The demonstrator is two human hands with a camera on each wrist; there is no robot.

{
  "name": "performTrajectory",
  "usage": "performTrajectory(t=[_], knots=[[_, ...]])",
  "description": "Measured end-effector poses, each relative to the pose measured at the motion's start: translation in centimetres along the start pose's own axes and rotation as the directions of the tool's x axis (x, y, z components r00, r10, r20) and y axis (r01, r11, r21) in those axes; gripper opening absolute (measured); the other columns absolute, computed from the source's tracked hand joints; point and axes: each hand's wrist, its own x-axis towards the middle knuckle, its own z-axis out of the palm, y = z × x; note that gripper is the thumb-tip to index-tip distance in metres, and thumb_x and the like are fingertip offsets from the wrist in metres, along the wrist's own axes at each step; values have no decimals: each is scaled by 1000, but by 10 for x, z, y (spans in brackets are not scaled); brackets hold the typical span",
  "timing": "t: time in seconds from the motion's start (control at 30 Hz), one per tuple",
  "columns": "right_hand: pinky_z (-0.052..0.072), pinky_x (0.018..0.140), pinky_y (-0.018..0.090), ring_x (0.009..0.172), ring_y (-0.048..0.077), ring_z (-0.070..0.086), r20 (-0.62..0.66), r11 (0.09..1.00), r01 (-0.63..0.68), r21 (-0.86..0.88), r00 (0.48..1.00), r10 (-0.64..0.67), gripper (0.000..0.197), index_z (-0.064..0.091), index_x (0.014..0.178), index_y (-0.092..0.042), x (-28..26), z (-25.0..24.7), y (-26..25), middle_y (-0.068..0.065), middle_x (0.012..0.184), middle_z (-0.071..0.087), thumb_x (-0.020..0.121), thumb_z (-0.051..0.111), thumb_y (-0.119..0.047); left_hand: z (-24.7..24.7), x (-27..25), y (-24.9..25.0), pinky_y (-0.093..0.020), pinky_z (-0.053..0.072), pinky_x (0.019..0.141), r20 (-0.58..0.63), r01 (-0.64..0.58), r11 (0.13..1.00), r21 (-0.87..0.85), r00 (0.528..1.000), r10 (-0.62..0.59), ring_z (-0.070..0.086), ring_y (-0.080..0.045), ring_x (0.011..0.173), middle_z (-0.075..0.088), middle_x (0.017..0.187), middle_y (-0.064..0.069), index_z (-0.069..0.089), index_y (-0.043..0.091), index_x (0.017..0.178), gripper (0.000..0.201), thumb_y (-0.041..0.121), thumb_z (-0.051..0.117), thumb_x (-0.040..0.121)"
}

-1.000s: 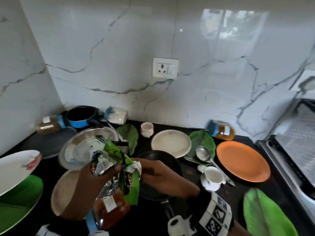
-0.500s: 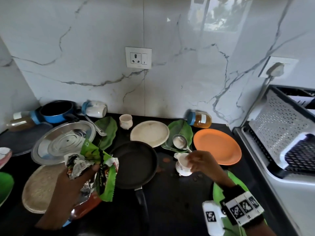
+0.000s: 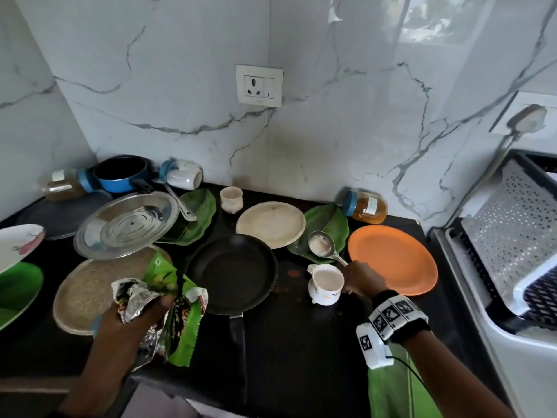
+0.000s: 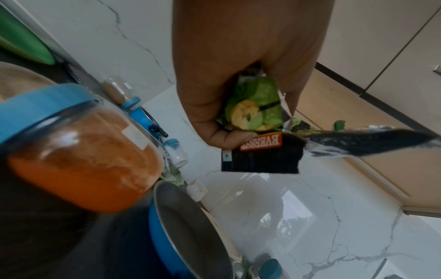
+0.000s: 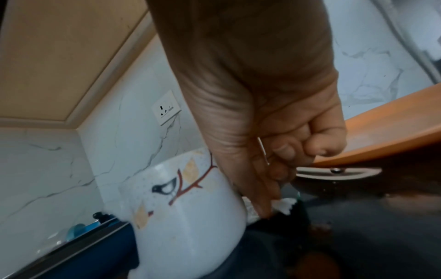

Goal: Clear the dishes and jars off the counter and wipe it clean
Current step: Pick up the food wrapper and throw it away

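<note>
Near edge, left: left hand (image 3: 137, 315) bunched tight around crumpled snack wrappers (image 3: 168, 300), held above the black surface (image 3: 301, 342). An orange-powder jar (image 4: 81, 151) lies just under that wrist.

Near right: right hand (image 3: 360, 280) down beside the white mug (image 3: 325, 285). Fingers (image 5: 262, 196) curled, tips pinching a scrap of white paper (image 5: 284, 204) lying on the surface against the mug's base.

Middle: black frying pan (image 3: 233, 274), woven mat (image 3: 87, 291), steel lid (image 3: 126, 224), spoon (image 3: 322, 244) on a leaf, orange plate (image 3: 391, 259).

Far, along the wall: cream plate (image 3: 271, 224), small cup (image 3: 231, 199), blue saucepan (image 3: 122, 173), three jars on their sides.

Progress, as I judge it: early. Only loose rubbish is gathered; dishes and jars remain, brown crumbs unwiped.
</note>
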Motion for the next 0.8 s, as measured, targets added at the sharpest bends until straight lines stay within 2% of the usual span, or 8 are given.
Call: performTrajectory(t=[0.23,0.37,0.43,0.47,0.53,0.7,0.77,0.8], knots=[[43,67,34,84,30,61,-68,999,-23,31,997,25,16,60,86,-8,-3,2,1,10,82,56,80,63,-24,-17,-35,-5,-11,46,40,4,41,996,-85,999,-41,63,-2,47,69,56,7,62,10,82,8,5,64,76],[46,73,37,94,33,59,-88,999,34,16,996,-33,16,62,94,-12,-9,0,2,14,96,61,81,65,-20,-41,-52,-14,-14,49,43,16,47,987,-156,999,-45,66,-7,51,72,65,-1,67,11,78,8,11,73,73],[46,72,37,93,33,60,-44,998,66,-25,997,-67,11,60,90,-18,-15,4,-1,11,92,60,81,65,-20,-56,-61,-21,-17,52,47,64,13,985,-173,998,-2,69,-11,56,73,70,-6,73,16,70,43,42,90,40],[45,70,36,92,32,61,-56,998,56,-40,997,-58,9,60,89,-17,-17,6,-1,11,91,60,83,63,-22,-62,-65,-23,-19,53,48,59,22,984,-175,998,-11,69,-13,58,73,69,-6,74,23,67,54,49,91,23],[44,70,35,89,32,62,-91,1000,18,-22,996,-20,20,63,92,-9,-23,8,-5,14,93,63,86,61,-28,-76,-77,-29,-19,53,48,51,50,978,-201,998,-40,68,-13,56,73,70,-9,74,26,62,55,45,90,13],[43,78,41,96,40,57,-293,996,-82,43,952,91,38,64,98,4,-59,-14,4,25,103,62,84,65,-32,-114,-108,-58,-37,54,68,54,91,980,-175,995,-82,68,-42,80,72,82,-21,71,9,78,45,28,89,42],[44,79,44,95,44,59,-413,991,-79,107,903,116,57,64,93,10,-91,-27,7,32,100,63,82,61,-47,-128,-121,-71,-33,56,64,64,100,980,-174,994,-90,70,-30,73,73,75,-15,71,10,73,50,40,91,40],[45,74,44,88,44,60,-467,983,-52,174,875,128,66,64,82,8,-108,-35,10,33,90,63,75,57,-57,-132,-124,-78,-30,57,60,53,111,974,-199,993,-103,70,-21,65,72,71,-13,69,9,71,40,35,91,48]])
